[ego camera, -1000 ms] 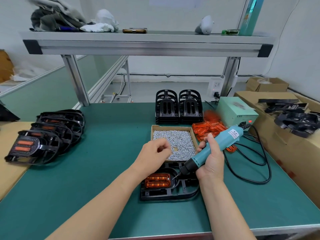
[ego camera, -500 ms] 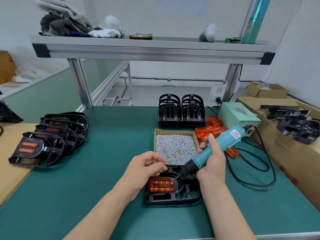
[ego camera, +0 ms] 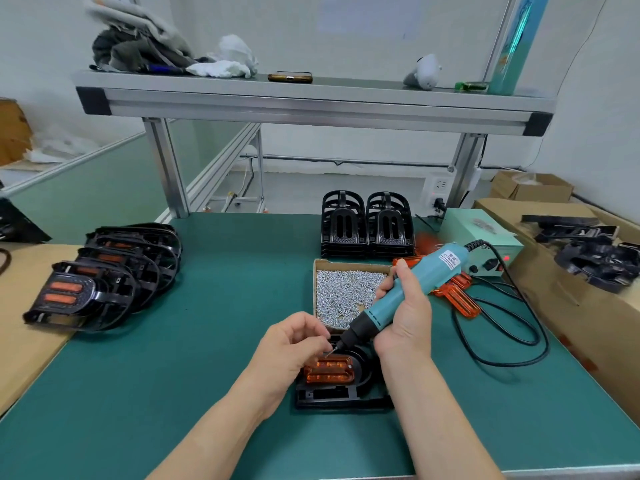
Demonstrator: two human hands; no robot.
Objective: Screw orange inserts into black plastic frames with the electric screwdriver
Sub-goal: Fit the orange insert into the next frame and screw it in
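A black plastic frame [ego camera: 346, 396] lies on the green mat in front of me with an orange insert [ego camera: 329, 370] seated in it. My right hand [ego camera: 405, 313] grips the teal electric screwdriver [ego camera: 401, 292], its bit slanting down to the insert's top edge. My left hand [ego camera: 294, 344] pinches a small screw at the bit's tip. A shallow cardboard box of silver screws [ego camera: 346, 292] sits just behind the frame. Loose orange inserts [ego camera: 457, 299] lie to the right of the box.
Finished frames with orange inserts [ego camera: 104, 275] are stacked at the left. Two stacks of bare black frames [ego camera: 367, 223] stand at the back. The green power unit [ego camera: 481, 244] and its black cable [ego camera: 502, 341] lie right. Cardboard boxes with black parts [ego camera: 595, 258] border the right edge.
My left hand has come back from the screw box down to the screwdriver's bit with a screw. The screwdriver stayed over the frame, and my head has tilted down a little.
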